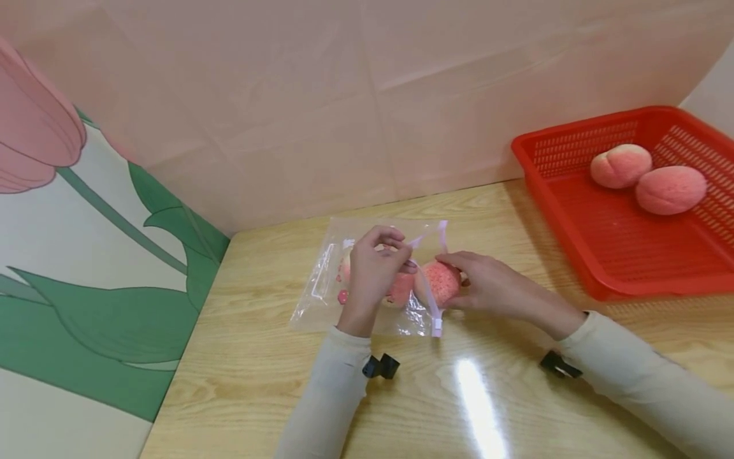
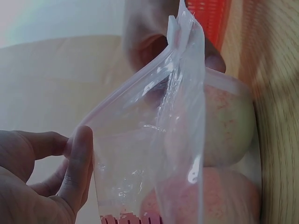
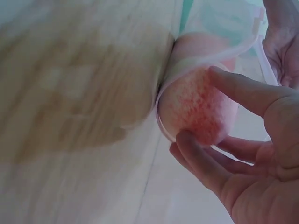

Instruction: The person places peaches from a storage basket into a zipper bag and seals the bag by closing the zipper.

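Observation:
A clear zip bag (image 1: 321, 280) with a pale purple slider strip lies on the wooden table, its mouth facing right. My left hand (image 1: 375, 268) pinches the upper edge of that mouth between thumb and fingers, lifting the film in the left wrist view. At the opening, my right hand (image 1: 496, 284) holds a pink peach (image 3: 201, 107) with thumb and fingers spread around it. This peach sits partly inside the bag, with the purple strip crossing over it. Deeper in the bag, at least one other peach (image 2: 205, 196) shows through the film, partly hidden by my left hand.
To the right stands a red plastic basket (image 1: 608, 280) with two peaches (image 1: 671, 190) in it. A pinkish sheet (image 1: 287, 115) covers the wall behind the table. On the left is a panel with a tulip print (image 1: 86, 319).

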The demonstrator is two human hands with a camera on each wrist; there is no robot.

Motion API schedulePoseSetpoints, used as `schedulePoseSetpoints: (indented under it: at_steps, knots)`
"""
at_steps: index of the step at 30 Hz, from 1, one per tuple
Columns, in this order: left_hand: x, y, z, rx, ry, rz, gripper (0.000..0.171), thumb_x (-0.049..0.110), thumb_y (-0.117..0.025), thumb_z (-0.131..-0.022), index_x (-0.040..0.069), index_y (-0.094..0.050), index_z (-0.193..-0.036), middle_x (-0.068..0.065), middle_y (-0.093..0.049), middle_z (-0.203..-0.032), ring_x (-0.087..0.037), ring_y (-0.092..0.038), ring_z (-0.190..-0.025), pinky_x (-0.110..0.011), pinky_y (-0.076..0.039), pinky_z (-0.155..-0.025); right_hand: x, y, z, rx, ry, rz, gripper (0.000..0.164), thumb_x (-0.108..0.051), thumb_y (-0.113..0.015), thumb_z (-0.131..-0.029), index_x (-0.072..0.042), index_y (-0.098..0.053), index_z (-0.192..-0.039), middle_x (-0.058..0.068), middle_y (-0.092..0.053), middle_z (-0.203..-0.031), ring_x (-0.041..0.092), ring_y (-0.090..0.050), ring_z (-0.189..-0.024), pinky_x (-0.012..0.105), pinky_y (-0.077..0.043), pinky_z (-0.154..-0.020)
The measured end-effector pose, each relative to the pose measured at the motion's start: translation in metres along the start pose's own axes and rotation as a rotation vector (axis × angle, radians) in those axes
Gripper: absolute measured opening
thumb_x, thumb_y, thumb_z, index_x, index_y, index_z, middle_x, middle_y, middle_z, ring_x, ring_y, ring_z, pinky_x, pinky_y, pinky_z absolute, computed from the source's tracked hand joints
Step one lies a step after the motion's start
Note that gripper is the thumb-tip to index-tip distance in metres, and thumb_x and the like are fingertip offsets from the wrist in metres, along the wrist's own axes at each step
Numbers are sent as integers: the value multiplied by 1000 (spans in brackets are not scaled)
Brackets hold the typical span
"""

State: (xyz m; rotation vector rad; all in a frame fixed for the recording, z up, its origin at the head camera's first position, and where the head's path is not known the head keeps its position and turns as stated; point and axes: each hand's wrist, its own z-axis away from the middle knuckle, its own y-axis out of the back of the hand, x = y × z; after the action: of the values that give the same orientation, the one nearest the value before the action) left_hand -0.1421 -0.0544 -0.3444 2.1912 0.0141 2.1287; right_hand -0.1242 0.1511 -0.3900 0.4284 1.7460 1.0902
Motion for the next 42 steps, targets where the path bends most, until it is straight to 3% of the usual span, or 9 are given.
schedulePoseSetpoints:
  at_steps: [4,7,13,19,29,36,42]
  knots:
    - [1,1,0,-9,-2,0,19,-10,-65,-85,-4,-63,-102,-17,-65,-92,-12,-65,-53,-32,-64,-58,3,10,3,-64,0,-56,72,-15,-82,-81,2,-48,-143,24,-59,-136,33,-69,-109,47,-61,-90]
    - [1,1,-1,-23,-7,5,20,-10,-65,-85,-6,-62,-104,-20,-65,-94,-11,-65,-53,-31,-64,-57,4,16,4,-92,-49,-59,67,-15,-79,-84,0,-49,-142,23,-59,-137,33,-70,-108,48,-61,-88]
    - [1,1,-1,-27,-3,10,18,-11,-64,-85,-5,-62,-102,-22,-65,-94,-12,-65,-52,-32,-64,-57,4,18,3,-83,-97,-11,50,-24,-79,-85,-2,-60,-126,17,-71,-118,29,-72,-99,48,-61,-85]
    - [-1,1,-1,-25,-1,-5,17,-9,-65,-85,-4,-62,-101,-18,-64,-92,-12,-64,-52,-30,-64,-57,4,15,3,-58,-88,36,47,-25,-79,-83,-4,-64,-123,10,-74,-108,26,-71,-97,49,-60,-84]
    - [0,-1,1,-24,6,-10,19,-9,-67,-85,-3,-63,-102,-14,-65,-90,-12,-64,-52,-30,-63,-57,3,7,0,-8,-40,41,46,-25,-80,-82,-3,-66,-120,11,-76,-101,25,-73,-90,46,-62,-79]
    - [0,-3,2,-31,4,1,19,-10,-66,-84,-3,-63,-102,-17,-65,-91,-13,-65,-52,-31,-64,-57,-2,3,-1,9,-5,48,43,-23,-79,-84,-4,-66,-120,12,-75,-107,26,-73,-91,46,-62,-79]
    - [0,-3,1,-22,-1,-5,19,-10,-66,-84,-3,-63,-101,-15,-65,-89,-13,-65,-52,-29,-63,-56,-5,1,-1,-31,13,50,44,-26,-75,-88,-5,-64,-125,11,-74,-110,28,-72,-96,48,-61,-83]
